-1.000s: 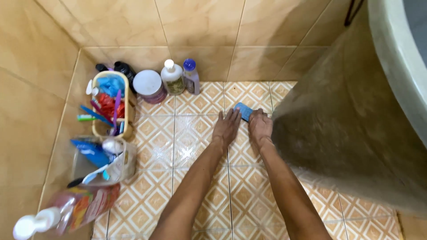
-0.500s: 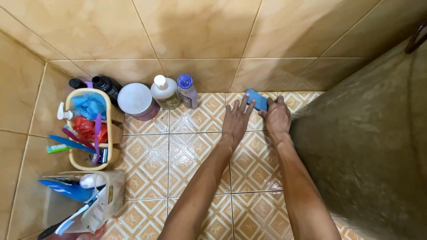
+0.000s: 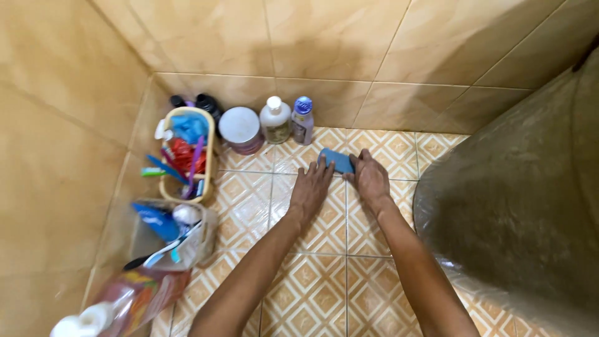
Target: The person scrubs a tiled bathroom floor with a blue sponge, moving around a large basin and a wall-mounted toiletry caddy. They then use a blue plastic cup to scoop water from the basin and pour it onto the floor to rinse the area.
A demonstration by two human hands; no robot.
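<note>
- We see a yellow caddy (image 3: 208, 134) in the tiled corner, stuffed with brushes and a blue cloth.
- Behind it we make out two dark bottles (image 3: 201, 101).
- Along the wall stand a white-lidded jar (image 3: 240, 126), a white pump bottle (image 3: 275, 122) and a purple bottle (image 3: 302, 120).
- Nearer us: a clear container (image 3: 199, 240) and a blurred pump bottle (image 3: 118, 302).
- A large grey tub (image 3: 518, 212) fills our right.

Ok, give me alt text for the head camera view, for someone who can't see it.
Two bare hands, left hand and right hand, press a blue scrubbing pad onto a patterned tile floor near the wall. Bottles and a yellow caddy of toiletries stand in the corner to the left; a large rough tub rises at right.
</note>
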